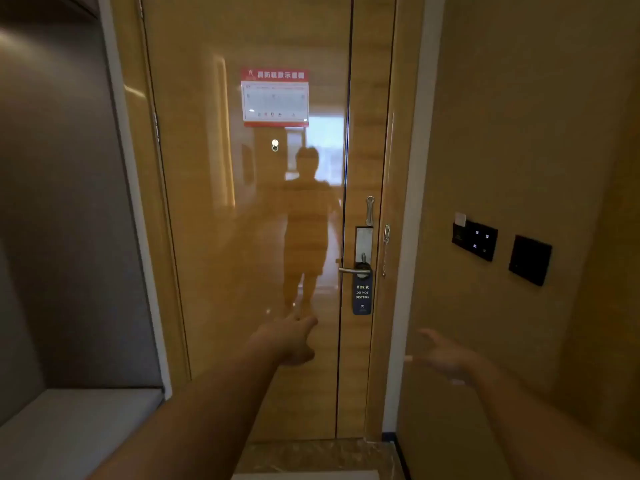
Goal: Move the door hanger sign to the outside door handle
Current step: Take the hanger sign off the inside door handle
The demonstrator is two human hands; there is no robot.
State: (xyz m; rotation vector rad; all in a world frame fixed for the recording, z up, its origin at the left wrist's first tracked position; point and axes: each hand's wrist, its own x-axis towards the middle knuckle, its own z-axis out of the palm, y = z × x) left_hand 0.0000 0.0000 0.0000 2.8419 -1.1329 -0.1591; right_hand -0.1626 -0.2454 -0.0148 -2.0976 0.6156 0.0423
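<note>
A dark blue "DO NOT DISTURB" door hanger sign (362,295) hangs from the silver lever handle (353,271) on the inside of a glossy wooden door (242,237), which is closed. My left hand (289,337) reaches forward with fingers apart, below and left of the handle, holding nothing. My right hand (441,355) is blurred, fingers spread, empty, lower right of the sign in front of the door frame. Neither hand touches the sign.
A security latch (370,210) and chain (386,244) sit above the handle. A red-framed evacuation notice (275,97) and a peephole (275,145) are on the door. Black switch panels (474,239) are on the right wall. A grey padded bench (76,427) stands at left.
</note>
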